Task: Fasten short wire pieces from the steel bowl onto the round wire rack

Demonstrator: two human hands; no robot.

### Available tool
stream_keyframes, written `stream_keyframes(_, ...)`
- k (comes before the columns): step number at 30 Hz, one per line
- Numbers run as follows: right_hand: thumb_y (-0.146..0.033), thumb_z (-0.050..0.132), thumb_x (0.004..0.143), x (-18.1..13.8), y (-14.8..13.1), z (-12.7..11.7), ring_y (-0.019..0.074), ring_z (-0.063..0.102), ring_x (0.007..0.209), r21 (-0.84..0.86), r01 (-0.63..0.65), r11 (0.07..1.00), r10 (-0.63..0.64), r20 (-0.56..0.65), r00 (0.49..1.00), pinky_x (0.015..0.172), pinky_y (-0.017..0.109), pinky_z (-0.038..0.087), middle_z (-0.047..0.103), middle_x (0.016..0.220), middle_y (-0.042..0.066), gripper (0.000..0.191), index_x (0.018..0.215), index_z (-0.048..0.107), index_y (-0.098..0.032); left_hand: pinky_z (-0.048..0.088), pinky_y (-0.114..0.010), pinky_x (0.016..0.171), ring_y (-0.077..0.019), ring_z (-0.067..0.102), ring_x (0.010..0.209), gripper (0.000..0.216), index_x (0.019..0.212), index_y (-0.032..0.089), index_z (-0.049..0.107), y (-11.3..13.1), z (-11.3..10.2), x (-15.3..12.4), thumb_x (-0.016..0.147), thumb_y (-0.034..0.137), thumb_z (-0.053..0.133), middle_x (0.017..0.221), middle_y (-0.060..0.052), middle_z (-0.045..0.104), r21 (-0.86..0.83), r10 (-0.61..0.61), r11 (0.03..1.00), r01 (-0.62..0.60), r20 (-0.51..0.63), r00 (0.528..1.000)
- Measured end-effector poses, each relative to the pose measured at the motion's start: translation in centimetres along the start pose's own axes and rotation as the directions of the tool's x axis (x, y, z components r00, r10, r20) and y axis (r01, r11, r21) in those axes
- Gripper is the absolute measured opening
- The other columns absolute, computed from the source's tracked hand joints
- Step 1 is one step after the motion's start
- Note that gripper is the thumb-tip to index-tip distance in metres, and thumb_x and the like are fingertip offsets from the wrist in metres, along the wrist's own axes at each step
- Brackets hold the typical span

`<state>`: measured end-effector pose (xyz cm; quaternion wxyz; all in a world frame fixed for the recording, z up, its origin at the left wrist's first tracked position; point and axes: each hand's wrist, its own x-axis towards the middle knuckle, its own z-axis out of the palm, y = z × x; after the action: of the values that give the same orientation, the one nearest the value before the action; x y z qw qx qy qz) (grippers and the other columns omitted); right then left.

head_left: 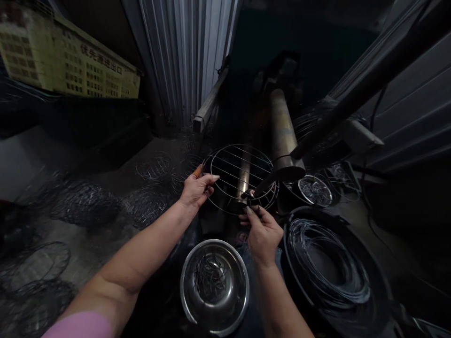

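Both hands gripped a round wire rack (pixel 241 177): the left hand (pixel 197 188) closed on its left rim, the right hand (pixel 262 234) pinching its near edge. It was thin grey metal with parallel cross wires, held over the steel bowl (pixel 214 281).

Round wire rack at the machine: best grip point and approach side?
Grip the wire rack by its outer ring, from the near side. It stands tilted toward the person, ring exposed, and thin cross wires fill the middle. The left hand already pinches the left rim, the right hand the bottom edge; the machine's arm crowds the far right.
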<state>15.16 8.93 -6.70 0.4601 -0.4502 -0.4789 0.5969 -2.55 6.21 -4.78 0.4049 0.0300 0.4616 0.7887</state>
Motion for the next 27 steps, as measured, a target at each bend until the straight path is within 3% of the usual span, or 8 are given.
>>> stream_keyframes(6, -0.048, 0.078, 0.061, -0.5, 0.1, 0.1, 0.0154, 0.062, 0.063, 0.006, -0.011, 1.0, 0.011, -0.052, 0.999, 0.056, 0.023, 0.055, 0.064, 0.082, 0.008, 0.057, 0.099, 0.064, -0.008, 0.034, -0.016, 0.046, -0.006, 0.047, 0.056, 0.083, 0.114, 0.023, 0.047, 0.1, 0.2, -0.3, 0.04, 0.013, 0.084, 0.071, 0.006, 0.05, -0.023, 0.003, 1.0, -0.003, 0.007, 1.0)
stream_keyframes(14, -0.048, 0.078, 0.059, -0.8, -0.3, 0.2, 0.0159, 0.062, 0.062, 0.028, -0.028, 0.999, 0.03, -0.059, 0.998, 0.054, 0.023, 0.054, 0.062, 0.074, 0.007, 0.053, 0.091, 0.063, -0.008, 0.034, -0.017, 0.046, -0.0062, 0.046, 0.055, 0.077, 0.107, 0.023, 0.047, 0.3, 0.4, -0.9, 0.04, 0.014, 0.084, 0.069, 0.006, 0.049, -0.014, 0.0, 1.0, 0.0, 0.0, 1.0)
stream_keyframes(18, -0.048, 0.077, 0.061, -1.1, -0.6, 0.1, 0.0158, 0.061, 0.061, 0.006, 0.003, 1.0, -0.003, -0.051, 0.999, 0.055, 0.023, 0.054, 0.062, 0.074, 0.006, 0.052, 0.092, 0.064, -0.008, 0.032, -0.017, 0.047, -0.0057, 0.044, 0.054, 0.07, 0.1, 0.022, 0.047, 0.5, 0.5, -1.2, 0.04, 0.015, 0.084, 0.067, 0.007, 0.047, -0.01, -0.001, 1.0, 0.001, 0.024, 1.0)
stream_keyframes(27, -0.042, 0.076, 0.06, 0.6, -0.7, 0.5, 0.0143, 0.06, 0.056, 0.039, 0.104, 0.994, -0.101, -0.059, 0.993, 0.045, 0.019, 0.051, 0.061, 0.072, 0.006, 0.047, 0.088, 0.065, -0.006, 0.03, -0.018, 0.049, -0.0076, 0.045, 0.053, 0.065, 0.09, 0.02, 0.043, 0.8, 1.5, 0.1, 0.038, 0.011, 0.081, 0.061, 0.005, 0.049, -0.007, -0.07, 0.998, 0.069, -0.042, 0.997)
